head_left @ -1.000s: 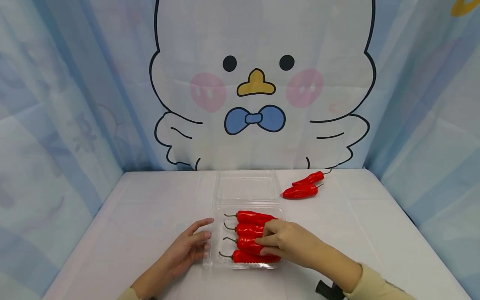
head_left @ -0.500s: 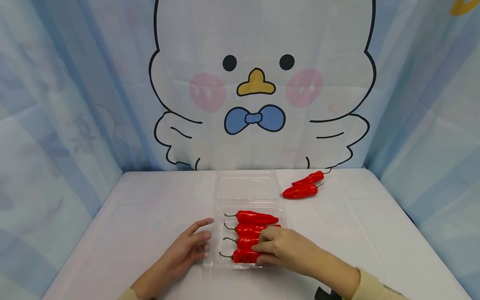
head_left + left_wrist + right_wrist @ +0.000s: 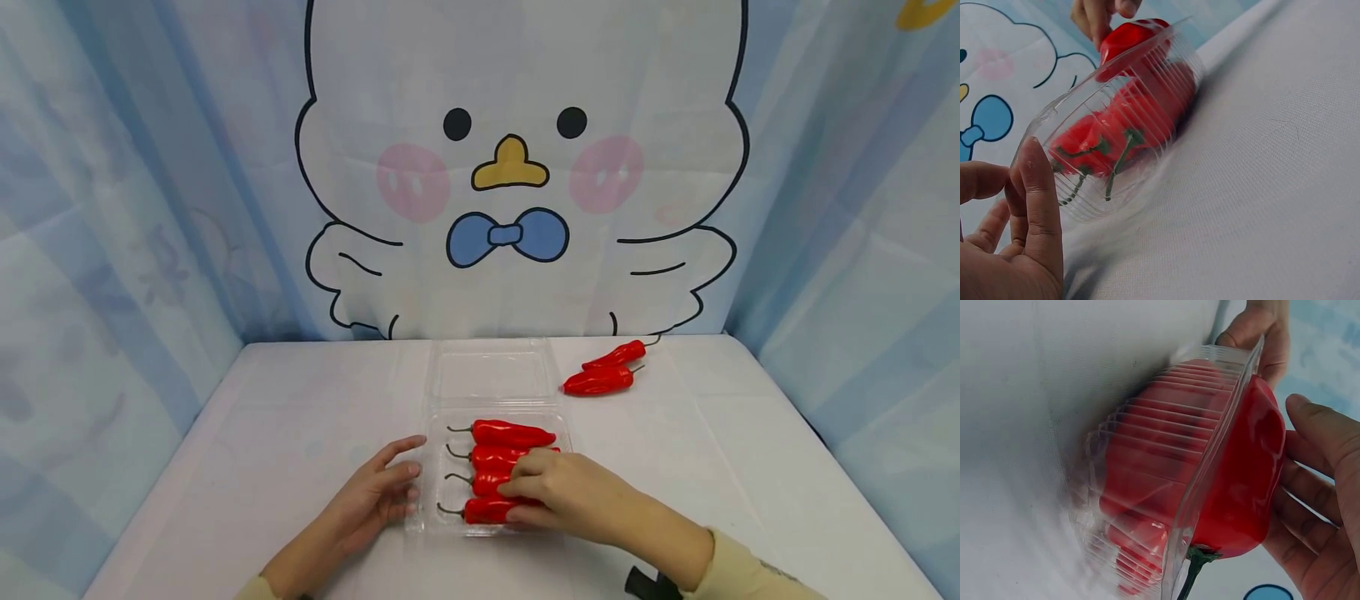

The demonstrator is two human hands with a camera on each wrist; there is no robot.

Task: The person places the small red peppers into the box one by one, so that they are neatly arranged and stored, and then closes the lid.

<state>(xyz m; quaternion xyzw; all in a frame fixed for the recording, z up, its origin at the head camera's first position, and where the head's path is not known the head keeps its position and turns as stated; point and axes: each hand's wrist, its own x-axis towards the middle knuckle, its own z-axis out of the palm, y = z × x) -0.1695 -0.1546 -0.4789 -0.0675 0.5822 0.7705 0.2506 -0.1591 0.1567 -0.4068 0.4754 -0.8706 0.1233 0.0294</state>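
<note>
Several red peppers with thin stems lie side by side in a clear plastic clamshell box (image 3: pixel 432 487). My left hand (image 3: pixel 378 487) is at the box's left side, fingers spread, with fingertips against its rim in the left wrist view. My right hand (image 3: pixel 573 496) rests over the right ends of the nearer peppers. In the right wrist view its fingers lie along a red pepper (image 3: pixel 1241 481) that bulges above the rim, while the thumb stands apart from it. The farthest pepper (image 3: pixel 513 433) in the box is uncovered; the tips of the nearer ones are hidden by the right hand.
The box's lid (image 3: pixel 491 371) lies folded back behind it. Two more red peppers, a nearer one (image 3: pixel 597 381) and a farther one (image 3: pixel 617 356), lie on the white table (image 3: pixel 300 417) at back right. A cartoon-printed curtain (image 3: pixel 510 292) stands behind; a black object (image 3: pixel 648 583) shows by the right wrist.
My right hand has shifted slightly left and toward the near side over the peppers, uncovering the tip of the farthest one. My left hand and the box have stayed in place.
</note>
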